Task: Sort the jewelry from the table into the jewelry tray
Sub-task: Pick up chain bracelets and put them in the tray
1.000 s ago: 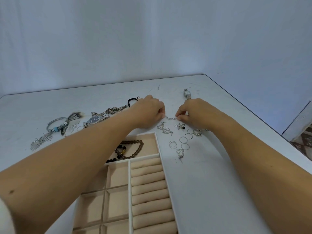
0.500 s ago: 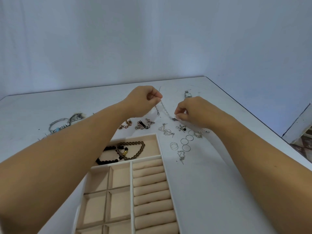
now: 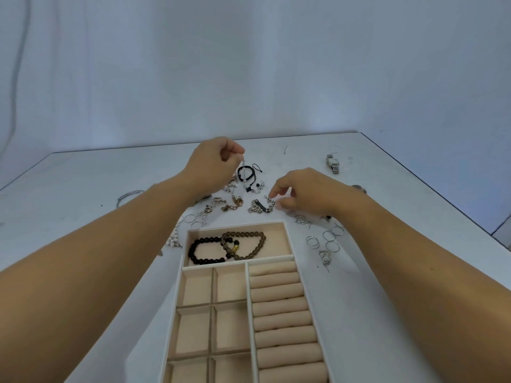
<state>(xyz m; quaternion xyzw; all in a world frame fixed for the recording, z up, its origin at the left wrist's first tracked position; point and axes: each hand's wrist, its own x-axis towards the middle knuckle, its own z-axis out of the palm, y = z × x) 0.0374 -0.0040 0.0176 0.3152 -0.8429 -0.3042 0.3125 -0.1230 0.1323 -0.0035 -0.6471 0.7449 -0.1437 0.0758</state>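
The jewelry tray point(image 3: 246, 313) lies near me on the white table, with beige square cells, a column of ring rolls point(image 3: 282, 313) and a wide far compartment. That compartment holds a black bead bracelet point(image 3: 206, 251) and a brown bead bracelet point(image 3: 249, 244). My left hand point(image 3: 215, 158) is raised beyond the tray and pinches a thin silver chain point(image 3: 244, 174) that hangs down from it. My right hand point(image 3: 304, 192) is lower, thumb and forefinger pinched on a small silver end, apparently the chain's other end.
Loose jewelry lies beyond the tray: a black cord bracelet point(image 3: 247, 172), a silver link bracelet point(image 3: 260, 207), a copper chain point(image 3: 232, 205). Thin rings point(image 3: 329, 239) sit right of the tray, a watch point(image 3: 333, 163) at far right, a bangle point(image 3: 128, 194) at left. The table's edge runs along the right.
Both hands lifted the silver chain off the table. My left hand rose with one end, my right hand dropped lower, and the chain went from stretched between them to hanging.
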